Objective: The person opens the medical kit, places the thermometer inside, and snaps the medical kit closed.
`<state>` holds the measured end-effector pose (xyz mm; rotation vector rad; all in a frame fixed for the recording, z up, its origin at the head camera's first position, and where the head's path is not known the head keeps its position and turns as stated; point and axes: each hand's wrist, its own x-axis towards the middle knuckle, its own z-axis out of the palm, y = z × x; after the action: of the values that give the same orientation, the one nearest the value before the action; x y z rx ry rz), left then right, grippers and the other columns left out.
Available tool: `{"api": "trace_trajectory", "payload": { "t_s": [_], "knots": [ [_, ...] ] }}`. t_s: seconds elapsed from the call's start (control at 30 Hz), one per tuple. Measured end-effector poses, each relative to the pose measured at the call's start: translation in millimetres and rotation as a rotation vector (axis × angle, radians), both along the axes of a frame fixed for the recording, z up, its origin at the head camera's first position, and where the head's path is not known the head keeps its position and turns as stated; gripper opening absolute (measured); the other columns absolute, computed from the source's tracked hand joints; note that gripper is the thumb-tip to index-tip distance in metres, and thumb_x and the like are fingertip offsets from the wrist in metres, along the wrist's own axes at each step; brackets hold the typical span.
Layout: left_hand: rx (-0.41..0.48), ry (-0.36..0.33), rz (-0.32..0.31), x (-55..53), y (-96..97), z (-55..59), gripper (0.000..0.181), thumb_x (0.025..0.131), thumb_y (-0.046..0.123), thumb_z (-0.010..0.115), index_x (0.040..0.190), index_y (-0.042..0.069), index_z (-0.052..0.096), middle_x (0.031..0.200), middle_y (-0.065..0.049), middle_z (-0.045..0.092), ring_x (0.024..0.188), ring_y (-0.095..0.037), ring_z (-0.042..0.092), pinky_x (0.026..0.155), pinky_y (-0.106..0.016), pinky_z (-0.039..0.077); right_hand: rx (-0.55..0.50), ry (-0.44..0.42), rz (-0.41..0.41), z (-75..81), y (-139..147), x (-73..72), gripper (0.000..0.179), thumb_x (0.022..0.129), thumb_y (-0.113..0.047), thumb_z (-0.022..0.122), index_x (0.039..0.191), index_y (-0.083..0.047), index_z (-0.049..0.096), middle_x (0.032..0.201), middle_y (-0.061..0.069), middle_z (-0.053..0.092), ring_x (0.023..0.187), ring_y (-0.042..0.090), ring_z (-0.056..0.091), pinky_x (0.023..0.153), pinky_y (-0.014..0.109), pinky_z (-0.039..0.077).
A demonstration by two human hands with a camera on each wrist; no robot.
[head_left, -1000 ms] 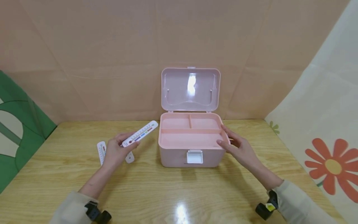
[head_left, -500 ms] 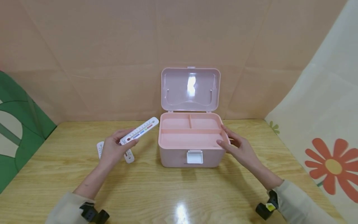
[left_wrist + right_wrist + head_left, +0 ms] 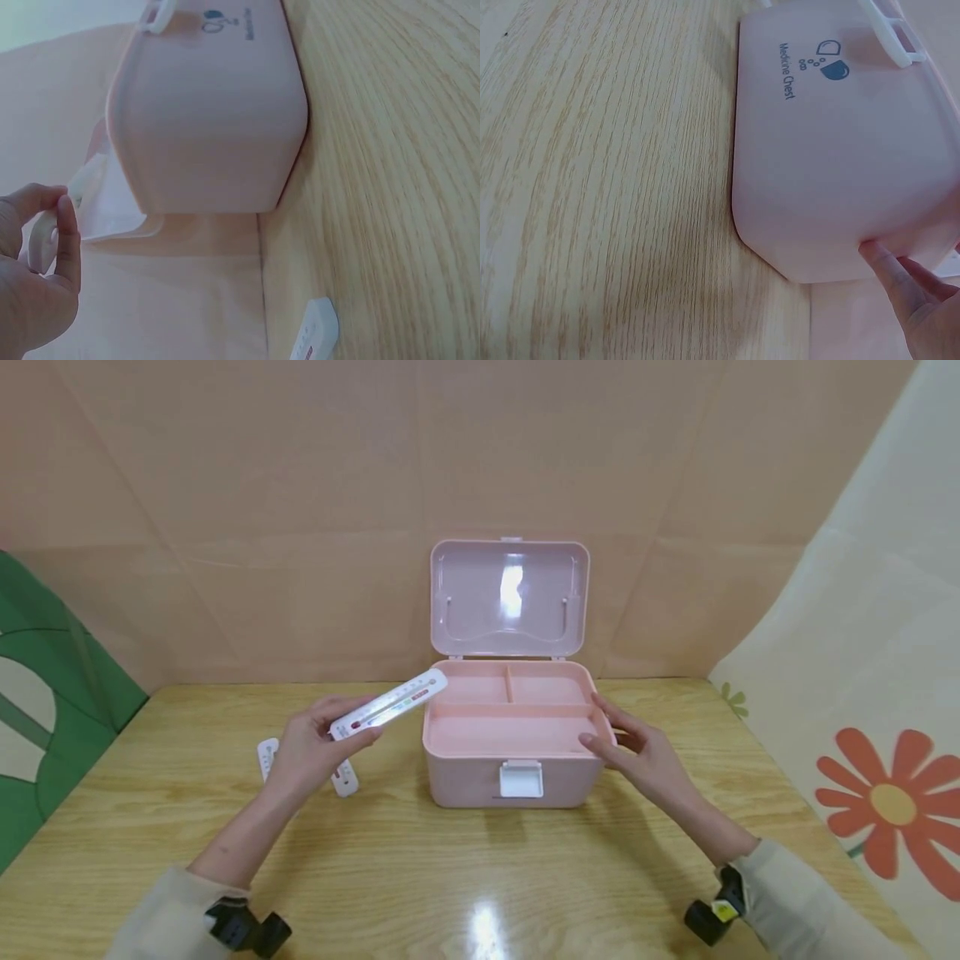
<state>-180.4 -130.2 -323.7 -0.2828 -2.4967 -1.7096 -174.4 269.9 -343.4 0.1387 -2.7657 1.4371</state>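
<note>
My left hand (image 3: 306, 752) pinches a white strip thermometer (image 3: 390, 703) between thumb and fingers. The thermometer slants up to the right, and in the head view its far end overlaps the left rim of a pink medicine chest (image 3: 461, 783). That chest stands with its lid (image 3: 480, 597) raised and a divided tray (image 3: 517, 732) inside. At the chest's right rim, my right hand (image 3: 647, 760) grips the side, thumb over the edge. Fingertips (image 3: 874, 255) press the outer wall in the right wrist view. Nothing lies in the tray's three compartments.
Behind my left hand, two more white thermometers show in part on the table: one (image 3: 266, 756) at left, another (image 3: 345, 779) nearer the chest. A white latch (image 3: 521, 779) hangs on the chest's front. A tan cloth (image 3: 300, 527) rises behind the wooden table (image 3: 405, 877).
The thermometer in my left hand has moved right and slightly up, from beside the chest to over its left rim. My right hand keeps its place on the chest.
</note>
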Motion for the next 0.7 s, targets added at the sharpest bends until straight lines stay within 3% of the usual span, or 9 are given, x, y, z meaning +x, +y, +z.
{"api": "trace_trajectory", "payload": {
  "t_s": [0.33, 0.7],
  "knots": [
    [0.043, 0.002, -0.107, -5.9, 12.5, 6.6, 0.042, 0.083, 0.01, 0.075, 0.123, 0.004, 0.065, 0.122, -0.014, 0.059, 0.09, -0.005, 0.059, 0.071, -0.015, 0.051, -0.01, -0.013, -0.002, 1.0, 0, -0.5, 0.067, 0.09, -0.042, 0.064, 0.149, -0.029, 0.034, 0.153, 0.014, 0.033, 0.118, 0.038, 0.054, 0.077, 0.029, 0.058],
    [0.002, -0.003, -0.189, -13.2, 22.3, 8.4, 0.041, 0.082, 0.011, 0.075, 0.121, 0.006, 0.067, 0.12, -0.014, 0.06, 0.092, -0.018, 0.058, 0.067, -0.017, 0.05, -0.005, -0.005, -0.002, 0.8, 0, -1.0, 0.067, 0.09, -0.041, 0.064, 0.149, -0.029, 0.034, 0.154, 0.014, 0.033, 0.118, 0.038, 0.054, 0.076, 0.026, 0.057]
  ]
}}
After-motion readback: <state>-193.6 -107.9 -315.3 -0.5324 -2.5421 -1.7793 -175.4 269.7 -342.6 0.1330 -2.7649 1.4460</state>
